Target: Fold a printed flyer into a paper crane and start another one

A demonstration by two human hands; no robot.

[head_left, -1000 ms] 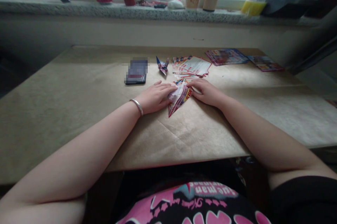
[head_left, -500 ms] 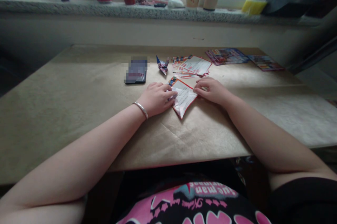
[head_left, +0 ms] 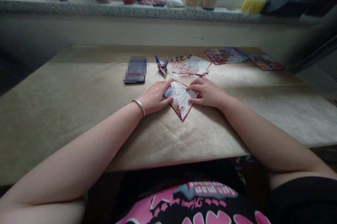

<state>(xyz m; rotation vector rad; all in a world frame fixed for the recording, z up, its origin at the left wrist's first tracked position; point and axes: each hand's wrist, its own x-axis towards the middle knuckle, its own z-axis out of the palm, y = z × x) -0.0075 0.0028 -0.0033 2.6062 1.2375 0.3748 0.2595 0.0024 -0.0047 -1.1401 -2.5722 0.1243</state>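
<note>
A small printed sheet of paper [head_left: 181, 95], white with red edges, lies on the table, turned so one corner points at me. Part of its left side is a picture, and it looks folded or creased there. My left hand [head_left: 157, 97], with a silver bangle at the wrist, rests on the sheet's left edge, thumb and fingers spread apart. From the other side, my right hand [head_left: 206, 92] lies on the right edge, fingertips and thumb apart on the paper. Just beyond are a folded paper crane [head_left: 162, 65] and a fanned pile of similar sheets [head_left: 193, 65].
A dark phone [head_left: 135, 70] lies left of the crane. Glossy picture cards [head_left: 226, 56] and a smaller stack [head_left: 265, 62] are at the back right. Bottles, a yellow item [head_left: 253, 6] and other objects line the stone windowsill [head_left: 147, 11]. The table's front edge is near my body.
Both hands have shifted on the sheet. The left fingers have stretched out toward its far corner, and the right hand has moved slightly left. More of the sheet's picture side shows near the front corner.
</note>
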